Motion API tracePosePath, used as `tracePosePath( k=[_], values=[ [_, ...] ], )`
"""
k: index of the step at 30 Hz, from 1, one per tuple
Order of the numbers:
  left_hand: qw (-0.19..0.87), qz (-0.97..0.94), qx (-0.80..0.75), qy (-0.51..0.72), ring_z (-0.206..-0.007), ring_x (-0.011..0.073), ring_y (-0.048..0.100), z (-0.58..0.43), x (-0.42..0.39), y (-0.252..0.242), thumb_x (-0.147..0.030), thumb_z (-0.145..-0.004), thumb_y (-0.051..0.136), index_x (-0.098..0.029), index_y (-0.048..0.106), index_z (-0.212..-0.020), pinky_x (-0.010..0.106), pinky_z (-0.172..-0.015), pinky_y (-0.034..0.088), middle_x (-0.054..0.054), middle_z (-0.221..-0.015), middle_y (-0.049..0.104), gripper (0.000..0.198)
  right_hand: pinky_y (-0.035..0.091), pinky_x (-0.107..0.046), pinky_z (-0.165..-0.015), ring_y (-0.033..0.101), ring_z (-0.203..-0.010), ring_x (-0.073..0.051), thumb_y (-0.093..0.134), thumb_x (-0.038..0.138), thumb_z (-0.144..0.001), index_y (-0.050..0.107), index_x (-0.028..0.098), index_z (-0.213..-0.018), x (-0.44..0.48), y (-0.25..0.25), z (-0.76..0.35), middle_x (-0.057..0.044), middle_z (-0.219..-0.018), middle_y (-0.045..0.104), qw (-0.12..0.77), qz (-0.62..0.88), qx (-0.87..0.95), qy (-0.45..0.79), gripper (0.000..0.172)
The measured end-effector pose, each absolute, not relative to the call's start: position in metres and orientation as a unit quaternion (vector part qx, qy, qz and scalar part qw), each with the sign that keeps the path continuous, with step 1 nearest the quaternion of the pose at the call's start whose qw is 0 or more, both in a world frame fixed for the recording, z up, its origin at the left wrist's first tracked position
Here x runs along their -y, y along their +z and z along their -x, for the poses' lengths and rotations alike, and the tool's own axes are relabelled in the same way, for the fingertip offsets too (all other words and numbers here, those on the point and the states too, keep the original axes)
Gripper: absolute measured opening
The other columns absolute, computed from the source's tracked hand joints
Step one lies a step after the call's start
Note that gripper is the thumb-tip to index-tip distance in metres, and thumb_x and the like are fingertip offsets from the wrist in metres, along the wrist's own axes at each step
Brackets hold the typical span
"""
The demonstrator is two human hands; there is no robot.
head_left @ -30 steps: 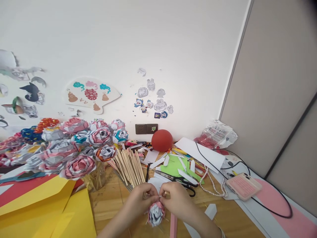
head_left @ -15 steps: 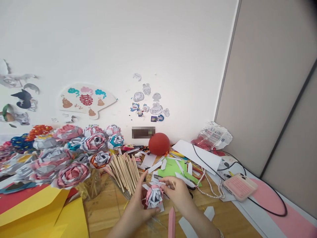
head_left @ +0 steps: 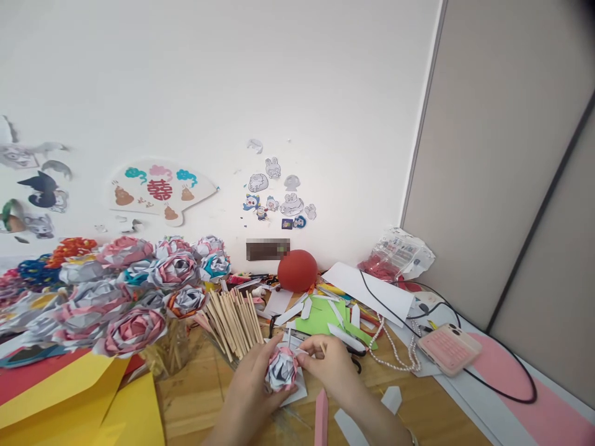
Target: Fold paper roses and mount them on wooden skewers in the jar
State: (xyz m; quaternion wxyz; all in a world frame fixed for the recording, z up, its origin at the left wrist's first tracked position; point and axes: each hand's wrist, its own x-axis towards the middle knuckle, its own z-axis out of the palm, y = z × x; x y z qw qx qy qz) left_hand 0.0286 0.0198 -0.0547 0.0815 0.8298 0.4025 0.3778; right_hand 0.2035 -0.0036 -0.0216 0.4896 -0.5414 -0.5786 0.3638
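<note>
A small paper flower (head_left: 281,370), white with pink outer petals, is held low over the wooden table. My left hand (head_left: 253,381) wraps round its left side and underside, fingers closed on it. On its right side my right hand (head_left: 325,359) pinches the pink edge between thumb and forefinger. A thin light stick end shows between the right fingers. White paper pieces stick out behind and below the flower. Just below my right hand lies a folded pink paper strip (head_left: 321,416).
Finished paper flowers (head_left: 134,328) crowd the left, above yellow paper (head_left: 134,412). Wooden sticks (head_left: 235,322) stand left of centre. Behind are green paper (head_left: 320,314) and a red balloon (head_left: 297,271). To the right lie a pearl string (head_left: 393,359), a black cable and a pink phone (head_left: 450,349).
The flower has turned and shifted slightly left within my left hand, whose fingers have closed in more. My right thumb and forefinger remain at its edge.
</note>
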Motion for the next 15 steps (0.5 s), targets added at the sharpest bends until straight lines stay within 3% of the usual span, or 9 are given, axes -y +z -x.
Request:
tracePosePath(
  k=[4,8,15],
  values=[
    [-0.003,-0.841,-0.386,0.379,-0.086,0.0247,0.059,-0.027,-0.021,-0.057,-0.021,-0.067,0.065,-0.02,0.055,-0.11,0.035,-0.074,0.048,0.009,-0.092,0.065,0.044,0.043,-0.024,-0.058,0.059,-0.063,-0.016,0.057,0.019,-0.07,0.068,0.015,-0.068,0.009,-0.02,-0.196,-0.003,-0.067,0.067,0.479,0.573,0.597,0.293,0.012],
    [-0.099,-0.847,-0.354,0.384,-0.073,0.0227,0.058,-0.026,-0.021,-0.054,-0.018,-0.066,0.065,-0.018,0.052,-0.111,0.032,-0.065,0.046,0.007,-0.082,0.066,0.046,0.044,-0.026,-0.067,0.062,-0.072,-0.019,0.052,0.017,-0.076,0.071,0.019,-0.077,0.016,-0.019,-0.192,-0.004,-0.077,0.07,0.477,0.561,0.644,0.205,0.019],
    [-0.177,-0.836,-0.345,0.388,-0.068,0.0219,0.056,-0.024,-0.02,-0.048,-0.026,-0.074,0.061,-0.017,0.044,-0.115,0.031,-0.062,0.042,0.006,-0.076,0.065,0.046,0.043,-0.031,-0.089,0.06,-0.098,-0.022,0.049,0.022,-0.081,0.069,0.018,-0.099,0.029,-0.012,-0.189,-0.008,-0.104,0.067,0.491,0.515,0.659,0.244,0.027]
  ],
)
